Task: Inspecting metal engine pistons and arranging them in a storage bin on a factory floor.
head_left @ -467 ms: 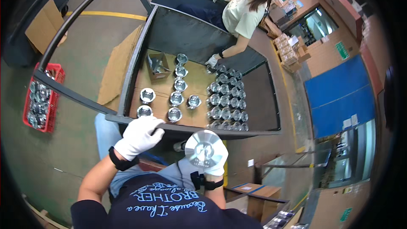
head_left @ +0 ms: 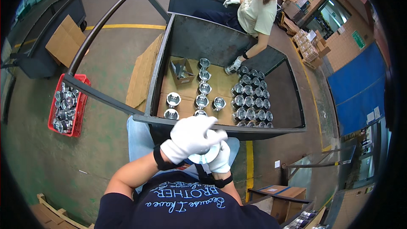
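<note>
The right hand (head_left: 221, 160) clamps a metal piston (head_left: 202, 158); about the left hand (head_left: 190, 136), I cannot tell. Blue lettering (head_left: 185, 194) crosses the near shirt (head_left: 182, 217); far right, a green sign (head_left: 358, 40).

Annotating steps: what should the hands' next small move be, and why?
Probably settle the left hand gently onto the silver round part while the right hand braces it. The right hand supports its right side, and the left hand overlaps its upper left in view. Whether the left hand touches it, I can't tell, so a light approach seems wise.
</note>
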`<state>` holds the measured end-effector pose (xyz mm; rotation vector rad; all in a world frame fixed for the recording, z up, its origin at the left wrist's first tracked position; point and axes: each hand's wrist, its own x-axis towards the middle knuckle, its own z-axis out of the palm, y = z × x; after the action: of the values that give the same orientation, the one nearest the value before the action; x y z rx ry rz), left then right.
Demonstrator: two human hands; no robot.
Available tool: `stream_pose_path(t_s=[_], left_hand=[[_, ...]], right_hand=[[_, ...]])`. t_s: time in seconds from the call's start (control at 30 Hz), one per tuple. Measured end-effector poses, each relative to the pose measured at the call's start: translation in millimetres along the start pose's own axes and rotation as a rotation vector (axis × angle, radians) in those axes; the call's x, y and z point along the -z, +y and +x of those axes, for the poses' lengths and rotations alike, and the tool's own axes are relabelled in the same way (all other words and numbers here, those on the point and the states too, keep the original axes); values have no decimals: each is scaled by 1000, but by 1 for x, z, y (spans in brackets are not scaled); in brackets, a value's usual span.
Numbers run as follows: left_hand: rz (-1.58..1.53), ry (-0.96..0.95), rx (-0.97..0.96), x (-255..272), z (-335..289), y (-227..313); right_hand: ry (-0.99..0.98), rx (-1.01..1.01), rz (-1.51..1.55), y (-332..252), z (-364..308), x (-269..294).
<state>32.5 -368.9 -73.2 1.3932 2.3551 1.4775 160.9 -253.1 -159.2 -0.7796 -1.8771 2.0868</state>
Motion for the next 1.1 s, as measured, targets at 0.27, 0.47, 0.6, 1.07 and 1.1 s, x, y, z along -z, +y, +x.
stream_pose_path(t_s=[0.27, 0.47, 0.6, 1.07, 1.1], left_hand=[[140, -46, 152, -17, -36, -79], [-84, -328, 181, -10, -41, -50], [-491, -574, 433, 2, -36, -39], [-1106, -634, 742, 3, -40, -41], [-1146, -639, 800, 1, -41, -38]], right_hand=[[90, -73, 520, 6, -5, 13], [-11, 60, 976, -3, 7, 17], [45, 159, 798, -25, 3, 21], [205, 346, 362, -46, 16, 8], [184, 399, 296, -42, 17, 10]])
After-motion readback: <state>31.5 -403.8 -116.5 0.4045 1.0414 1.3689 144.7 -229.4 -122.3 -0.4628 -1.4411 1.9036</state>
